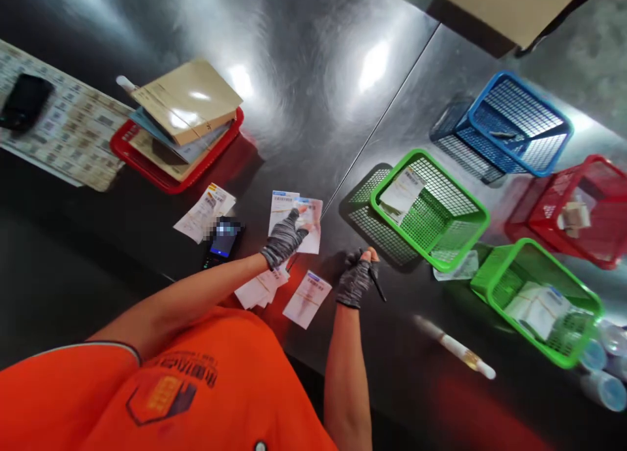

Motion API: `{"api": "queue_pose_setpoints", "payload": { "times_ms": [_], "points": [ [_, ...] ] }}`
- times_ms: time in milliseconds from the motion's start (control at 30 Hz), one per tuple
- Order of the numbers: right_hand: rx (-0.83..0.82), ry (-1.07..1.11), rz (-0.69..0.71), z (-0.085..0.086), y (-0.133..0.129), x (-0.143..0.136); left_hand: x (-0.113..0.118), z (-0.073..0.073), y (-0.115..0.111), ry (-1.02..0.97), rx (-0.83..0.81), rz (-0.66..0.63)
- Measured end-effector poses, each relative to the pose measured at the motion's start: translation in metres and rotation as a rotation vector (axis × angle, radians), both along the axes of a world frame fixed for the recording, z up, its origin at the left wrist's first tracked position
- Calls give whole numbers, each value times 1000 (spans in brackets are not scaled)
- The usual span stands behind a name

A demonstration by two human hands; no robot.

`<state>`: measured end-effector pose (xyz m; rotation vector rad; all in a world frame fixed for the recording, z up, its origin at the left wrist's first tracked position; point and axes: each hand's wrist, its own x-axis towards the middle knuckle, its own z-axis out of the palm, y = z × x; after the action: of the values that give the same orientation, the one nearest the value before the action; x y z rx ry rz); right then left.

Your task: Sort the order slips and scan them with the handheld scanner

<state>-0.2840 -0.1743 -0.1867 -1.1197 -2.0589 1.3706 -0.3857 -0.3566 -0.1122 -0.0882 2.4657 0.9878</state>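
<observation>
My left hand (pixel 287 234), in a grey fingerless glove, has its fingers on a printed paper slip (pixel 310 240). Another printed slip (pixel 280 205) lies partly under that one. My right hand (pixel 356 276), gloved alike, is closed around a black pen (pixel 377 286), which points down to the right. Between my forearms rests a single slip (pixel 307 299). More overlapping slips (pixel 259 289) are partly hidden beneath my left wrist. A handheld device with a lit screen (pixel 224 240) sits left of that wrist, beside a small pile of slips (pixel 206 209).
A red basket (pixel 175 188) holding envelopes stands at left, near a black phone (pixel 27 101). To the right are a green basket (pixel 482 216) with papers, another green basket (pixel 595 300), a blue basket (pixel 519 157) and a red basket (pixel 553 222). A white marker (pixel 463 351) lies at lower right.
</observation>
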Motion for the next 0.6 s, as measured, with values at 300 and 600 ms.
{"api": "queue_pose_setpoints", "payload": {
  "times_ms": [300,600],
  "points": [
    [61,-106,-1,19,0,77,-38,28,-57,-82,-449,-187],
    [39,-248,-77,18,-29,142,45,51,-85,-118,85,-200]
  ]
}}
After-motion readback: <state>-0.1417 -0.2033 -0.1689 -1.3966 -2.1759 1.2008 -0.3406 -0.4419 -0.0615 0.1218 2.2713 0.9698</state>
